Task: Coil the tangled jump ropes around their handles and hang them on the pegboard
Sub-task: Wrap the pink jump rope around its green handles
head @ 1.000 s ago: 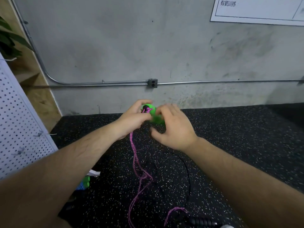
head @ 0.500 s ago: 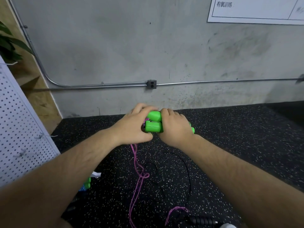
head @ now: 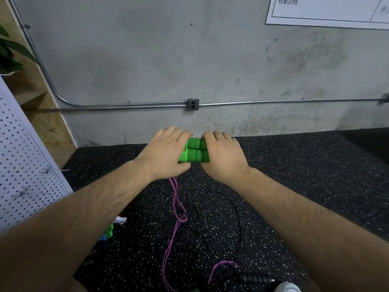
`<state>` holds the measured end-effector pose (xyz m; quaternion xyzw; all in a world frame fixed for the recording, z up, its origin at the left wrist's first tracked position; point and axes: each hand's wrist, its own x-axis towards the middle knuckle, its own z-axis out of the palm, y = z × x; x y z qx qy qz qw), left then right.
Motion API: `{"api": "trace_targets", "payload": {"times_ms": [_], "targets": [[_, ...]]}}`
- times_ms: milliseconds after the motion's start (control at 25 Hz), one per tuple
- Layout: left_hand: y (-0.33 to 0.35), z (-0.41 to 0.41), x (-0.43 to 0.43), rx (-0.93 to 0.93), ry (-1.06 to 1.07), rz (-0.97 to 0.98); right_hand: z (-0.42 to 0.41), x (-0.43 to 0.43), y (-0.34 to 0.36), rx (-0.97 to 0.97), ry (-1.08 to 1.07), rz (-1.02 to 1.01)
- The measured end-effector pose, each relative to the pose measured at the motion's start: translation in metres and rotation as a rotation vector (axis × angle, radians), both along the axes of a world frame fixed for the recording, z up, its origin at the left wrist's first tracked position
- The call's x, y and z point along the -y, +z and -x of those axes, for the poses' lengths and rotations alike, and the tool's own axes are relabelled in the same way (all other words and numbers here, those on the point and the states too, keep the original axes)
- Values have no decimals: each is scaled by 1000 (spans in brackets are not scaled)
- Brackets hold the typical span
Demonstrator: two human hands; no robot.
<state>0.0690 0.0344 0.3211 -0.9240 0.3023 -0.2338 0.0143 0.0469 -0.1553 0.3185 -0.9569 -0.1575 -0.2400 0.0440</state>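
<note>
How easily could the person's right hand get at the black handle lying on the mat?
Probably yes, once freed. The right hand grips the green handles together with the left hand, so it must let go first. The black handle lies uncovered on the speckled mat, near that forearm.

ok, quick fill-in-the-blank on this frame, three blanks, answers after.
1. The left hand and right hand grip two ___ handles held side by side.
2. The rope trailing down from the handles is ___.
3. The pegboard stands at the ___ edge of the view.
Missing words: green; pink; left.
</note>
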Motion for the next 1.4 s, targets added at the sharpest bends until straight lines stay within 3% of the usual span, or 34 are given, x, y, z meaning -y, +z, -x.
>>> {"api": "trace_targets", "payload": {"times_ms": [240, 320, 440, 560, 680, 960, 1120, 1320, 1400], "targets": [[0, -6, -12, -47, -150, 70, -4, 6, 0, 95, 132, -192], [3, -9, -16, -53, -130, 64, -6, 17, -2, 22, 134, -396], [5, -11, -25, -80, -74, 99, -11, 24, -15, -245, 30, -742], [7, -12, -29, -88, -80, 158, -13, 0, -34, -527, 112, -613], [7, -11, -27, -96, -96, 143, -14, -51, -49, -759, 263, -660], [8, -12, -46, -87, -102, 202, -15, -91, -55, -953, 353, -791], [2, -13, -69, -44, -126, 37, -24, -39, -39, -1070, 336, -762], [-17, -8, -84, 58, -150, -192, -28, 12, -19, -1094, 273, -986], [-22, -4, -83, 110, -172, -240, -23, 17, -17, -1024, 238, -950]]}}
